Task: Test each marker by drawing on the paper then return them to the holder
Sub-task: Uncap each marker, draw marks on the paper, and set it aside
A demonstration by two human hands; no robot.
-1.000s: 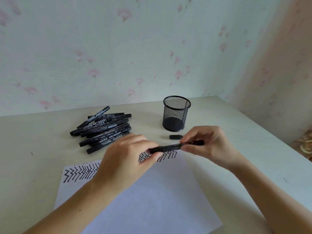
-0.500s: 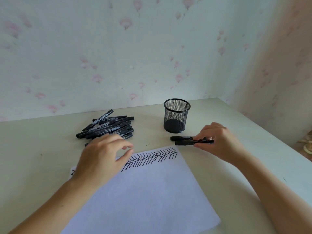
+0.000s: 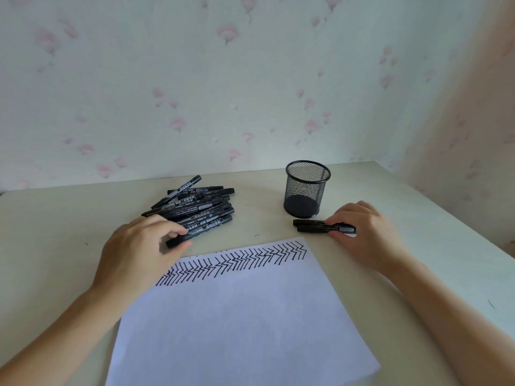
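A black mesh holder (image 3: 306, 188) stands upright at the back right of the table and looks empty. A pile of several black markers (image 3: 200, 203) lies to its left. My left hand (image 3: 139, 254) pinches the near end of the pile's front marker (image 3: 207, 225) between thumb and fingers. My right hand (image 3: 365, 232) grips a black marker (image 3: 313, 229) lying flat on the table in front of the holder, right beside a short black cap-like piece (image 3: 305, 222). The white paper (image 3: 237, 316) lies between my hands, with black zigzag strokes (image 3: 237, 261) along its far edge.
The pale table (image 3: 55, 232) meets a flowered wall behind and another wall on the right, forming a corner. The table's right edge runs diagonally past my right forearm. A few small dark specks mark the tabletop.
My left hand let go of the shared marker and moved left to the pile, closing on its front marker. My right hand carried that marker down to the table beside the cap.
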